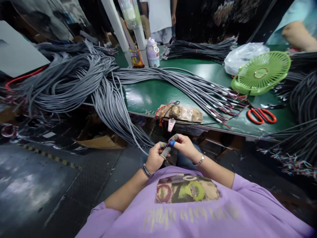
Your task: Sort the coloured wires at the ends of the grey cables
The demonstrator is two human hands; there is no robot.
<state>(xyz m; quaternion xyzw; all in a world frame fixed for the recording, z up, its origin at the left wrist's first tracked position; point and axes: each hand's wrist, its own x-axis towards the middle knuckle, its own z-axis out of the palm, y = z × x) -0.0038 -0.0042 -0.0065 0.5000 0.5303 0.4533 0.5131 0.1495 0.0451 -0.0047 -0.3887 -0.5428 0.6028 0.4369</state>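
My left hand [156, 156] is closed in a pinch on the end of a grey cable [135, 140], which runs up and left to a big bundle of grey cables [71, 79]. Close against it, my right hand [184, 145] pinches at thin wires at that cable's end; the wires are mostly hidden by the fingers. Coverings wrap several fingertips, one of them blue. Just beyond the hands, at the table edge, lies a cardboard-backed board [189, 114] with brownish lumps, a red and a black wire, and a pale pink piece [171, 125].
Grey cables with stripped ends [218, 99] lie across the green table [138, 96]. To the right are red-handled scissors [262, 116], a green fan [261, 72] and a plastic bag [244, 56]. A bottle [153, 54] stands at the back. Black cables [302, 142] hang at right. Two people are partly visible beyond.
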